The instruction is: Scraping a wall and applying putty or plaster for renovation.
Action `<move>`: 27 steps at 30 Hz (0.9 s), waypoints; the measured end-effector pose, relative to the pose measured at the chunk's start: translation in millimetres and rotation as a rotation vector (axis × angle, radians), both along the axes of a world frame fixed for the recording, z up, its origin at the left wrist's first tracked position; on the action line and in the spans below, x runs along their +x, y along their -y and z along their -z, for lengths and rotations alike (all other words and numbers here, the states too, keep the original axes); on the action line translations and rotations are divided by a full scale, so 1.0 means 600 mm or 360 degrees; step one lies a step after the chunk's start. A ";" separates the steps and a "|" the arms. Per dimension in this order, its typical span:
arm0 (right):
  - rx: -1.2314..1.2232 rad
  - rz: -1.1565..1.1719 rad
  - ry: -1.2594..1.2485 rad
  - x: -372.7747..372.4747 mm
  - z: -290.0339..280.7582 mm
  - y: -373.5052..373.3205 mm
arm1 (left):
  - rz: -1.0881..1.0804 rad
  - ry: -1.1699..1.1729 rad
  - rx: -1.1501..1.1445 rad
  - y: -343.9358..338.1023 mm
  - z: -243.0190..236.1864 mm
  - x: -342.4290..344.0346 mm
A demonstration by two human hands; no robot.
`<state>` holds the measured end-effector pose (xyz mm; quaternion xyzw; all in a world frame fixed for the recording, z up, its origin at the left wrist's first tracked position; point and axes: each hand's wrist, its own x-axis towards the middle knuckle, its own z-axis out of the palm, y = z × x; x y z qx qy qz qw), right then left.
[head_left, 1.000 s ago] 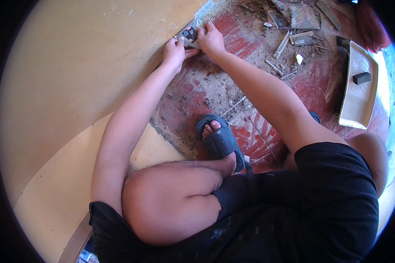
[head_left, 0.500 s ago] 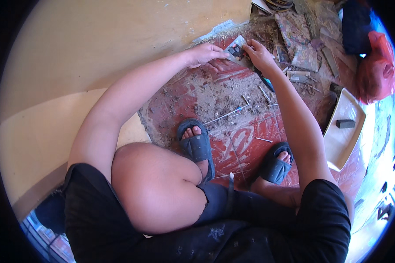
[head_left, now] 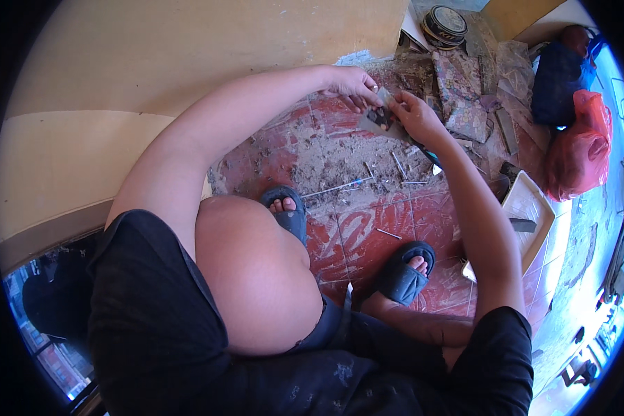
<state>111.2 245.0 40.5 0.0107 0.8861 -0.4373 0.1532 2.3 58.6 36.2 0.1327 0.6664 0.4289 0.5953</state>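
Observation:
A small flat grey, see-through piece with dark bits on it (head_left: 374,119) is held above the dusty red tiled floor (head_left: 347,229), just out from the yellow wall (head_left: 201,48). My left hand (head_left: 353,88) is closed at its upper left edge, some fingers curled beneath. My right hand (head_left: 416,118) pinches its right side. A dark tool with some teal on it (head_left: 423,154) shows under my right wrist; whether it is held is unclear. Rubble, thin sticks and scraps lie below my hands. My sandalled feet (head_left: 405,274) rest on the tiles.
At the back are a round dark tin (head_left: 444,26), a dirty patterned sheet (head_left: 456,90) and planks. A red plastic bag (head_left: 579,149) and a blue bundle (head_left: 561,83) lie on the right, near a cream tray (head_left: 523,208) holding a dark block. A pale step (head_left: 90,152) is left.
My hands and the flat piece have moved away from the wall's foot toward the right, over the rubble. The view has shifted, bringing more of the back and right side into sight.

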 end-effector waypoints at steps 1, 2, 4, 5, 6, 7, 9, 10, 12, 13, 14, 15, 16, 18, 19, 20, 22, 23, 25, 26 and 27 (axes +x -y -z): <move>0.0003 -0.0004 0.0002 0.007 -0.012 -0.007 | -0.0019 0.0011 -0.0007 -0.009 0.003 0.005; 0.0124 -0.0151 0.0062 0.016 -0.022 -0.024 | -0.0048 -0.0013 0.0009 -0.027 -0.003 0.008; 0.0275 -0.0557 0.0093 0.032 -0.045 -0.037 | -0.0279 -0.0013 0.0015 -0.029 0.014 0.003; 0.0275 -0.0531 0.0095 0.048 -0.062 -0.061 | -0.0464 -0.0009 0.0068 -0.045 0.023 -0.006; 0.0411 -0.0637 0.0184 0.064 -0.074 -0.076 | -0.0362 -0.0043 0.0020 -0.048 0.026 -0.012; 0.0544 -0.0742 0.0271 0.072 -0.084 -0.082 | -0.0342 -0.0046 -0.0007 -0.037 0.028 -0.013; 0.0534 -0.0701 0.0264 0.080 -0.108 -0.112 | 0.0034 -0.0433 -0.0325 -0.047 0.020 -0.006; 0.0528 -0.0692 0.0250 0.085 -0.114 -0.127 | 0.0386 -0.0727 -0.0584 -0.053 0.009 0.003; 0.0441 -0.0555 0.0204 0.083 -0.118 -0.142 | 0.0790 -0.1154 -0.0671 -0.045 -0.010 0.028; 0.0353 -0.0433 0.0230 0.078 -0.093 -0.150 | 0.0928 -0.1362 -0.0524 -0.043 0.012 0.042; 0.0288 -0.0383 0.0227 0.079 -0.086 -0.162 | 0.1061 -0.1427 -0.0745 -0.062 -0.009 0.064; 0.0200 -0.0352 0.0205 0.075 -0.083 -0.157 | 0.1196 -0.1430 -0.0756 -0.048 -0.010 0.070; 0.0145 -0.0312 0.0266 0.069 -0.071 -0.150 | 0.1331 -0.1427 -0.0766 -0.031 -0.012 0.072; 0.0097 -0.0332 0.0305 0.054 -0.039 -0.127 | 0.1174 -0.1546 -0.0641 0.013 -0.036 0.093; 0.0117 -0.0381 0.0270 0.043 -0.022 -0.115 | 0.0943 -0.1685 -0.0503 0.028 -0.051 0.095; 0.0105 -0.0369 0.0272 0.030 0.003 -0.104 | 0.0962 -0.1682 -0.0505 0.034 -0.063 0.089; 0.0095 -0.0280 0.0126 0.007 0.052 -0.079 | 0.0977 -0.1602 -0.0663 0.045 -0.083 0.080; 0.0088 -0.0293 0.0131 -0.002 0.057 -0.070 | 0.0970 -0.1590 -0.0673 0.049 -0.097 0.080; -0.0296 0.0062 0.0542 -0.018 0.064 -0.056 | 0.1127 -0.1402 -0.0797 0.052 -0.128 0.079; -0.0047 -0.0149 0.0362 -0.027 0.053 -0.054 | 0.1120 -0.1398 -0.0809 0.057 -0.142 0.078; -0.0053 -0.0160 0.0361 -0.039 0.070 -0.044 | 0.1132 -0.1307 -0.0884 0.061 -0.154 0.079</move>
